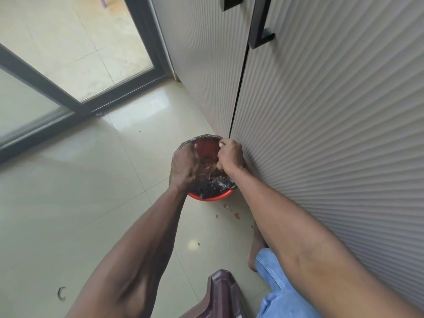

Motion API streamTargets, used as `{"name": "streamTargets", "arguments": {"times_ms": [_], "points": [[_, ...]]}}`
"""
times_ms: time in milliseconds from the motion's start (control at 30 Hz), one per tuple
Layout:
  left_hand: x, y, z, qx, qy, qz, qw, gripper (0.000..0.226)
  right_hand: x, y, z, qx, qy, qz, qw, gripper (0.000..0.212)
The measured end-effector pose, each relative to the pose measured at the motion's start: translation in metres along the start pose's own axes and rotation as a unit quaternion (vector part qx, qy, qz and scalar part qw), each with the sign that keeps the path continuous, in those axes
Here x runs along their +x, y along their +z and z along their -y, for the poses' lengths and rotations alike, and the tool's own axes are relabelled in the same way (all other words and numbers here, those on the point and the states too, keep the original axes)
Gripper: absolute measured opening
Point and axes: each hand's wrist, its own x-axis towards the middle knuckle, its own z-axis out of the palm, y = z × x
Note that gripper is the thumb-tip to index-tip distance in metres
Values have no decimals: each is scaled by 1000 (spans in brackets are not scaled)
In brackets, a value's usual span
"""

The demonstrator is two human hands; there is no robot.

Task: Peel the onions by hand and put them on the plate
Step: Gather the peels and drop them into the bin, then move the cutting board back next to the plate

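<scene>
We see the ribbed grey cabinet front [321,111] along the right, pale glossy floor tiles [68,191] below. Red round plastic bin with black liner bag [212,191] sits on the floor against the cabinet base. Both hands over the bin mouth: left hand [183,165] blurred, grip unclear; right hand [230,154] curled round something pale, likely the onion, mostly hidden. Brown onion skin scraps [237,216] lie on the floor just beside the bin.
</scene>
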Motion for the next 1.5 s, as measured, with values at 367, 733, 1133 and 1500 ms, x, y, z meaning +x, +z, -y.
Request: {"name": "streamTargets", "arguments": {"times_ms": [367, 733, 1133, 1500], "points": [[-32, -25, -24, 131, 44, 192, 972, 82, -43, -36, 16, -196, -121, 97, 968, 45], [-198, -147, -96, -115, 146, -18, 982, 27, -218, -156, 55, -45, -165, -119, 978, 18], [-427, -224, -260, -442, 303, -73, 841, 29, -472, -365, 21, 199, -241, -520, 795, 18], [-611, -189, -436, -388, 534, 176, 731, 21, -616, -523, -129, 126, -76, -696, 703, 14]]}}
